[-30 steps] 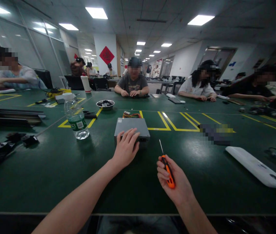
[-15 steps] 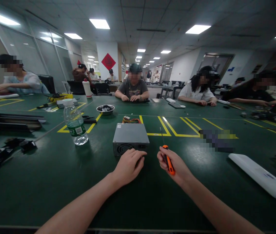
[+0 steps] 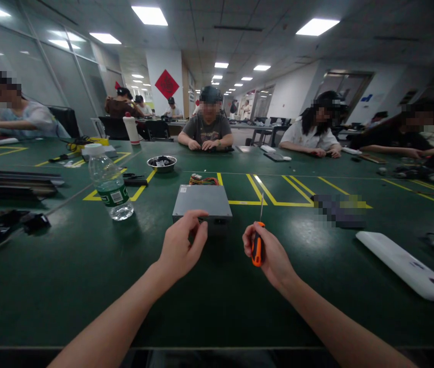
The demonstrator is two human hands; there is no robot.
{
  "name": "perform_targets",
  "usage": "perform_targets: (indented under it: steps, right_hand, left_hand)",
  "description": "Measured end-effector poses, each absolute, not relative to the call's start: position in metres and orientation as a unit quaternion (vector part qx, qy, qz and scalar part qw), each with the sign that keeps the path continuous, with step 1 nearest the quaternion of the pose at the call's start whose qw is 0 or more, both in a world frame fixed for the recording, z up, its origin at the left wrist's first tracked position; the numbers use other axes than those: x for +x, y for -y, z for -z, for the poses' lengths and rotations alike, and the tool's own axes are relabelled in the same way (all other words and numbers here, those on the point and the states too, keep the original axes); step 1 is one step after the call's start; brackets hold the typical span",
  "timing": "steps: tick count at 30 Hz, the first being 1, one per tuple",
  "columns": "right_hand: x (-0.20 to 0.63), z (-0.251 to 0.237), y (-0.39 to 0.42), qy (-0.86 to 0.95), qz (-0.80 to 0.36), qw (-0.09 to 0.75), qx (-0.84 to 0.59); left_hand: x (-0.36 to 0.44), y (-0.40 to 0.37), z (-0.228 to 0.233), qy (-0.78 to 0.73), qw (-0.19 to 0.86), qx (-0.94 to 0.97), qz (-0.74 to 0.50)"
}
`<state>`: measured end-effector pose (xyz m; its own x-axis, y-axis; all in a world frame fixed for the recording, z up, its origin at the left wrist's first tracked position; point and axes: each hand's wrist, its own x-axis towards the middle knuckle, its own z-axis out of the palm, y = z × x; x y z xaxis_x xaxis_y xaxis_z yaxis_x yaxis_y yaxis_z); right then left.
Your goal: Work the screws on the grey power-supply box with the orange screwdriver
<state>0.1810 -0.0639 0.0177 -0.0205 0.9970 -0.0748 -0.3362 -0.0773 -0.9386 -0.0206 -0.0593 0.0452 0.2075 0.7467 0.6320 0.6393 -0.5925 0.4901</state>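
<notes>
Holding: an orange-handled screwdriver [image 3: 257, 244] is gripped in the right hand [image 3: 268, 254], fingers closed round the handle, the thin shaft pointing up and slightly away, its tip clear of everything.
Left hand: the left hand [image 3: 184, 248] is held at the near face of a grey metal box [image 3: 202, 202], thumb and forefinger drawn together in a pinch; whether something small is caught between them cannot be told, and whether the fingertips touch the box cannot be told either.
Risk, tool: the shaft is bare and its tip is raised just beside the left hand, so a slip could be expected if it is brought down at an angle onto the box; a scratched casing or a pricked finger would be the likely result.
Risk, box: the box is not pinned down by the pinching hand, so it is judged that it could be pushed along the smooth green table [image 3: 87, 276] under pressure from the tool.
Risk, bottle: a water bottle [image 3: 110, 181] stands upright near the box on the left and could be knocked over by a swinging left forearm.
Box, place: it lies flat on the table straight ahead, between the two hands and the yellow floor-style markings [image 3: 274, 197].
Box, look: a plain grey lid, a dark near face partly hidden by the left hand, and a bundle of coloured wires [image 3: 203, 180] at the far end.
Surroundings: a small metal bowl [image 3: 162, 163] sits further back, a long white panel [image 3: 404, 265] lies well apart to the right, and other people are seated along the far side.
</notes>
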Motion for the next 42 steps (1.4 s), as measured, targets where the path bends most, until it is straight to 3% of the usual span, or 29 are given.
perform_targets:
  steps: [3,7,12,15,18,21,23,30,36,42]
  right_hand:
    - [0.186,-0.023,0.06,0.403,-0.576,0.586,-0.403]
    - [0.193,-0.031,0.054,0.424,-0.498,0.654,-0.38]
    - [0.196,-0.028,0.051,0.407,-0.509,0.639,-0.41]
    - [0.194,-0.027,0.054,0.433,-0.511,0.606,-0.429]
    - [0.196,-0.027,0.055,0.489,-0.483,0.566,-0.456]
    - [0.202,-0.021,0.05,0.485,-0.477,0.508,-0.529]
    - [0.205,-0.016,0.044,0.476,-0.488,0.486,-0.546]
    - [0.202,-0.006,0.034,0.45,-0.511,0.508,-0.528]
    - [0.191,-0.004,0.042,0.433,-0.56,0.499,-0.501]
    - [0.185,-0.01,0.078,0.406,-0.611,0.459,-0.5]
  left_hand:
    - [-0.027,0.057,-0.051,-0.455,0.064,0.774,-0.435]
    - [-0.036,0.048,-0.057,-0.478,0.118,0.672,-0.553]
    - [-0.041,0.041,-0.063,-0.459,0.196,0.594,-0.631]
    - [-0.045,0.039,-0.064,-0.477,0.237,0.635,-0.559]
    - [-0.055,0.037,-0.067,-0.506,0.301,0.747,-0.308]
    - [-0.071,0.031,-0.07,-0.575,0.241,0.757,-0.196]
    - [-0.083,0.028,-0.073,-0.61,0.219,0.74,-0.178]
    - [-0.06,0.035,-0.063,-0.479,0.355,0.762,-0.253]
    - [-0.008,0.047,-0.021,-0.479,0.14,0.847,-0.185]
    - [-0.003,0.045,-0.011,-0.485,0.091,0.847,-0.196]
